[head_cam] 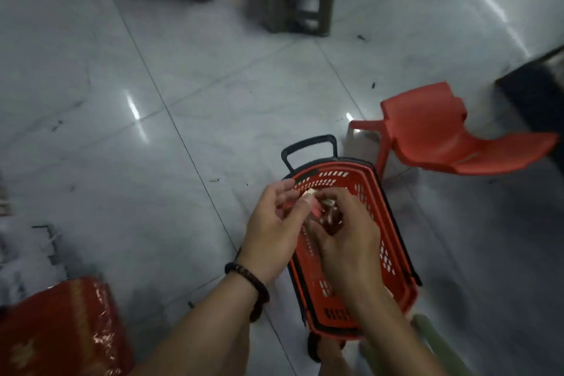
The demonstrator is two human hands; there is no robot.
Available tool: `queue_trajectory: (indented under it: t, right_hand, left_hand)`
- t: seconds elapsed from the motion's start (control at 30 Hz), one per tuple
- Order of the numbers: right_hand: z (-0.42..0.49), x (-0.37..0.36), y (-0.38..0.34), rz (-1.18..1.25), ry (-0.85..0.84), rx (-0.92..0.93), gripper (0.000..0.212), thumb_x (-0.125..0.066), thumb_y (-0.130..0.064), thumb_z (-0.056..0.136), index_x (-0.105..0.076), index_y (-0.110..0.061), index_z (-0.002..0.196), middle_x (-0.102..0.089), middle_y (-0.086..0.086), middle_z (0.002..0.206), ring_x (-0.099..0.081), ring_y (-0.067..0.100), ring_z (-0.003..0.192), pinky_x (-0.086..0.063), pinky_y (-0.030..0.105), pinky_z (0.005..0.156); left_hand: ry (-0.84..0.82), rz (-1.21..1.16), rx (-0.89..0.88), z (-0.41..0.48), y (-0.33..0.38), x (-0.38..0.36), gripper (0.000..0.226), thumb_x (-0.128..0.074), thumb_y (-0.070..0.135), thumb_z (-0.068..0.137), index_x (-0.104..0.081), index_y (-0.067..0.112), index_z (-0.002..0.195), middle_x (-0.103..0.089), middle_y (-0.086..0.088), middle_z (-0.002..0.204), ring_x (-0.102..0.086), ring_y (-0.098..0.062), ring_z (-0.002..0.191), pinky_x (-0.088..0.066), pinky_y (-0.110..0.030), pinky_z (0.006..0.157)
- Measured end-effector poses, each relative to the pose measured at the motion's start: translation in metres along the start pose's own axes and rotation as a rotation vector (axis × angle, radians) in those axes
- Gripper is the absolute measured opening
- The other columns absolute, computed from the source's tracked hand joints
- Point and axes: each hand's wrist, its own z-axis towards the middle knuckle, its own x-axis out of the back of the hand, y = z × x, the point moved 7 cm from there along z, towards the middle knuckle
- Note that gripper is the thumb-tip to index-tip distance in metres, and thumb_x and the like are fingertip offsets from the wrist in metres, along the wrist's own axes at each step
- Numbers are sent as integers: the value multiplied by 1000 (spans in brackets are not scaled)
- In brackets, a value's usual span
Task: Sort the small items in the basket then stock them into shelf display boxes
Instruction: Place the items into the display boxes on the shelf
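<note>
Hovering over the red basket [366, 192] on the floor [183, 101], the right hand [345, 232] cups small items [331, 212] in curled fingers [341, 197]; the left hand [274, 223] pinches a single piece [309, 192]. They look light, stiff and easily dropped, so pinching mid-body seems safest.

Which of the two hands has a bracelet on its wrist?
The left hand, with a dark beaded bracelet; the right hand's wrist is bare. Both hold small items.

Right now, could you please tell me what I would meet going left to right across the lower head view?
Red wrapped box, left hand, right hand, red chair. The basket lies under both hands, so I leave it out.
</note>
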Motion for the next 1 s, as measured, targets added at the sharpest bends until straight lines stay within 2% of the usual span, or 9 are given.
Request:
queue_trajectory:
  t: [0.13, 0.23, 0.3, 0.43, 0.53, 0.7, 0.77, 0.87, 1.0]
  right_hand:
    - [-39, 44, -103, -68, -23, 156, 48, -82, -9, 84, -66, -31, 124, -65, -13, 111, -62, 0, 101, -45, 6, 83]
    - [-67, 68, -159, -9, -77, 226, 54, -84, -14, 86, -59, -34, 129, -69, -14, 116, -66, 2, 106, -55, 16, 86]
    - [-87, 82, -190, 24, -135, 268, 57, -86, -16, 86, -57, -36, 130, -70, -16, 116, -68, 1, 105, -60, 22, 85]
    - [-144, 96, -248, -50, -257, 444, 37, -79, -13, 90, -65, -36, 115, -72, -18, 102, -69, 1, 93, -61, 28, 80]
    - [-192, 102, -289, 8, -312, 546, 17, -81, -20, 92, -72, -34, 98, -74, -23, 92, -71, -1, 87, -58, 18, 73]
    - [-266, 98, -357, 216, -488, 541, 17, -89, -16, 82, -79, -27, 91, -79, -17, 87, -76, 3, 81, -61, 19, 74]
    - [-301, 90, -383, 317, -590, 535, 13, -87, -11, 84, -80, -20, 92, -80, -8, 88, -77, 11, 78, -62, 25, 70]
    - [-360, 72, -418, 445, -749, 538, 2, -80, -11, 90, -79, -10, 89, -78, 9, 79, -75, 19, 69, -57, 24, 62]
    - [-447, 34, -445, 511, -979, 484, 22, -69, -18, 100, -76, -3, 86, -72, 21, 73, -64, 24, 59, -49, 24, 56]
  left_hand:
    - [-104, -59, -54, -75, 80, 12, 31, -67, 46, 93, -71, 33, 121, -77, -2, 113, -73, -24, 109, -57, -54, 101]
    - [-10, -137, -177, -136, 125, 31, 22, -70, 39, 93, -72, 31, 114, -78, -6, 109, -74, -28, 104, -59, -54, 97]
    - [40, -327, -174, -178, 140, 46, 17, -67, 25, 101, -70, 21, 117, -77, -10, 107, -75, -27, 99, -60, -49, 93]
    - [75, -753, -110, -268, 152, 76, 17, -53, 8, 107, -61, 2, 121, -71, -13, 89, -71, -23, 80, -58, -46, 84]
    - [179, -943, -104, -332, 146, 108, 12, -56, 9, 104, -60, 3, 115, -69, -17, 93, -71, -29, 86, -62, -48, 87]
    - [394, -1200, -148, -435, 125, 177, 1, -59, 2, 99, -60, 2, 100, -64, -20, 92, -71, -35, 82, -64, -49, 74]
    - [429, -1212, -162, -474, 110, 202, 5, -59, 4, 97, -61, 7, 101, -64, -16, 87, -68, -29, 73, -62, -43, 66]
    - [465, -1075, -221, -541, 90, 233, 5, -60, 10, 95, -62, 13, 99, -59, -9, 79, -56, -20, 59, -45, -26, 52]
    - [548, -852, -394, -647, 70, 262, 24, -72, 29, 93, -68, 7, 99, -54, -15, 83, -49, -20, 57, -34, -26, 53]
